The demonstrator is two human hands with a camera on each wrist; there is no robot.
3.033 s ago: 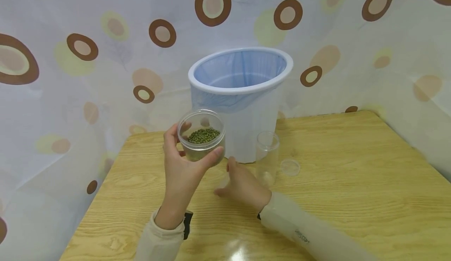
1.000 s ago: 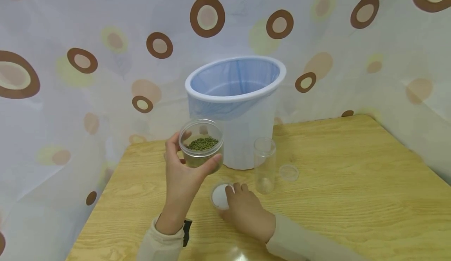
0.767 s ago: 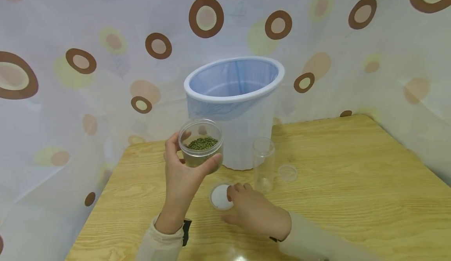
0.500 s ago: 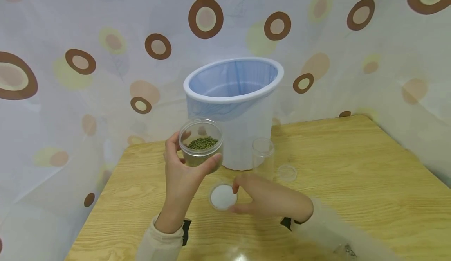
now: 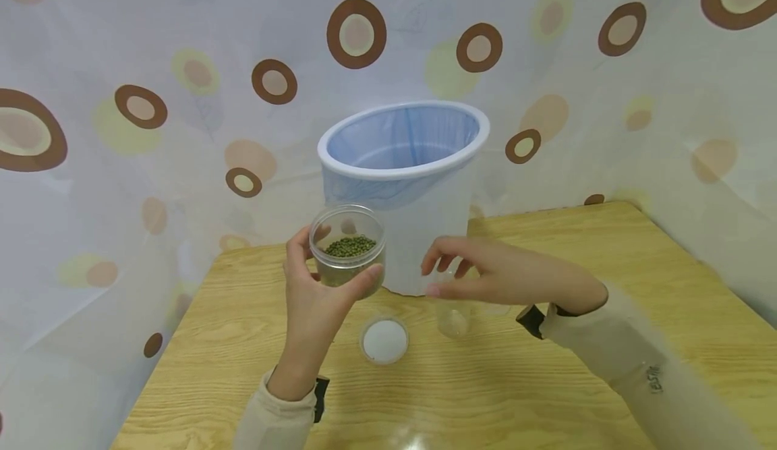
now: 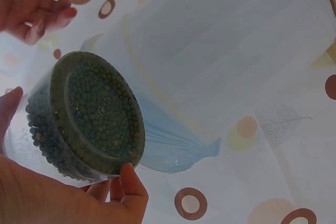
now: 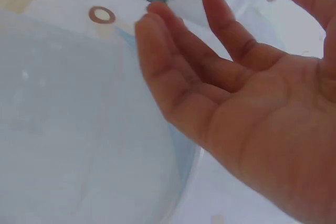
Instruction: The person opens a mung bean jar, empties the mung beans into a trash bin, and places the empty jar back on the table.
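My left hand (image 5: 318,301) grips a clear round plastic jar (image 5: 347,271), raised in front of the bin and tipped slightly toward me. Green mung beans (image 5: 349,246) fill its lower part, and in the left wrist view they show through the jar's base (image 6: 102,111). To the right, my right hand (image 5: 485,271) hangs in the air with loosely bent fingers and nothing between them. Behind and below it a tall clear empty jar (image 5: 454,318) stands on the table, its upper part mostly hidden by the hand. A round lid with a white liner (image 5: 385,341) lies flat below the held jar.
A white bin (image 5: 425,234) with a blue liner bag stands at the back of the wood-grain table (image 5: 273,369). A small clear lid (image 5: 498,309) lies right of the tall jar, mostly covered by the right hand. A patterned sheet (image 5: 182,133) hangs behind.
My right hand set the white-lined lid on the table, let go, and rose up and to the right, in front of the tall jar. The left hand keeps the mung bean jar raised.
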